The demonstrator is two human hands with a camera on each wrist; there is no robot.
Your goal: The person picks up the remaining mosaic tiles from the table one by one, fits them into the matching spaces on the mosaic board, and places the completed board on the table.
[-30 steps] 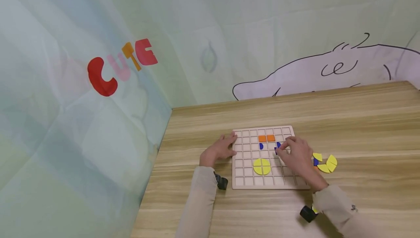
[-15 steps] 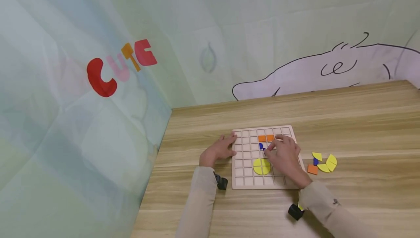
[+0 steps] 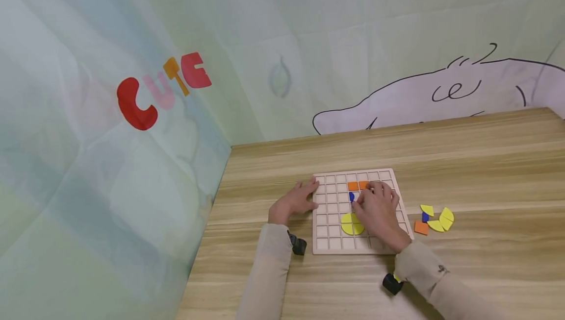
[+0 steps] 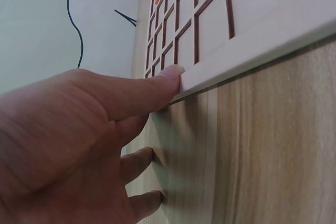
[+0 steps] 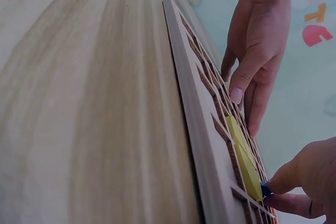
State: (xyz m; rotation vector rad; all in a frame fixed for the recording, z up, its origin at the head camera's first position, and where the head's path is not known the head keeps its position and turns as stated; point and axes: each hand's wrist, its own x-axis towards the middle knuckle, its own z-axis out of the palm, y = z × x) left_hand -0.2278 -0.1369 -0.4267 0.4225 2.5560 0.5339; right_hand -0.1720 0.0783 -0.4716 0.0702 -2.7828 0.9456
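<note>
A pale wooden grid board [image 3: 328, 219] lies on the table. My left hand [image 3: 295, 200] rests at its left edge, fingers extended, with the thumb [image 4: 167, 80] on the rim in the left wrist view. Over the middle of the board, my right hand [image 3: 377, 212] pinches a small blue piece [image 5: 266, 188] between thumb and index finger, just beyond the yellow pieces in the right wrist view. Two orange squares [image 3: 353, 186] sit in upper cells, with a blue half-round piece [image 3: 351, 196] below. Yellow quarter-circles [image 3: 347, 223] form a disc, partly covered by the right hand.
To the right of the board lie loose pieces: an orange square [image 3: 421, 228], a blue piece [image 3: 425, 217] and several yellow quarter-circles [image 3: 446, 219]. Printed cloth [image 3: 282, 26] hangs behind and to the left of the wooden table [image 3: 265, 158].
My right hand has moved left across the board with the blue piece, to below the blue half-round. This uncovers the loose orange square on the right. My left hand has stayed in place.
</note>
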